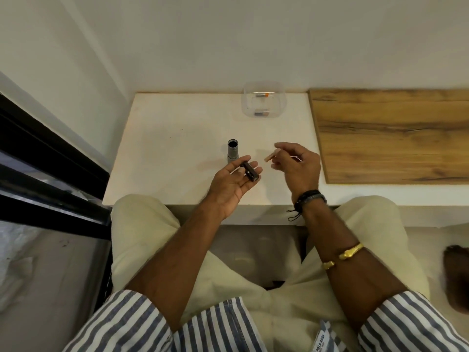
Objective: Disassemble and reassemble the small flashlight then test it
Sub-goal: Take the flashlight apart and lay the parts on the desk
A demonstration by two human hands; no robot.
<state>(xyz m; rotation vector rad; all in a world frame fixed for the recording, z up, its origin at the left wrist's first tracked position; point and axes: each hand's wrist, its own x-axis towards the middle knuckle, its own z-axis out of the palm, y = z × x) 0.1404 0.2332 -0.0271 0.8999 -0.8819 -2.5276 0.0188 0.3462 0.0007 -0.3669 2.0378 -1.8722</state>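
Left hand (pixel 232 182): palm up over the near edge of the white table (pixel 177 148). I see a black battery holder (pixel 250 170) lying across the fingers, thumb resting on its near end. Loose cradle with the fingers mostly spread, not a tight clamp.
Right hand (pixel 295 163): raised just right of the left one, knuckles toward me. Thumb and forefinger pinched on a small orange-tan battery (pixel 269 157). It sticks out to the left, toward the holder, with a gap between them. It's motion-blurred, so I can't read any markings.
Flashlight body (pixel 232 150): grey tube standing upright on the table, open dark end up. It sits just beyond the left fingertips. I can't tell if they touch it.
Clear container (pixel 264 100): at the far edge of the table, against the wall. Two more batteries inside: one with an orange end (pixel 262 95) at the back, one near the front wall (pixel 261 113), details blurred.
Wooden board (pixel 390 133): flat on the surface to the right of the white top, well apart from the parts.
Wrist gear: black bands (pixel 311 198) on the right wrist with a cord end hanging, gold bangle (pixel 342 255) further up that forearm.
Person: seated, cream trousers (pixel 142 224), knees under the table edge, blue-and-white striped sleeves (pixel 127 323) rolled back.
Left side of view: dark window frame (pixel 50 161).
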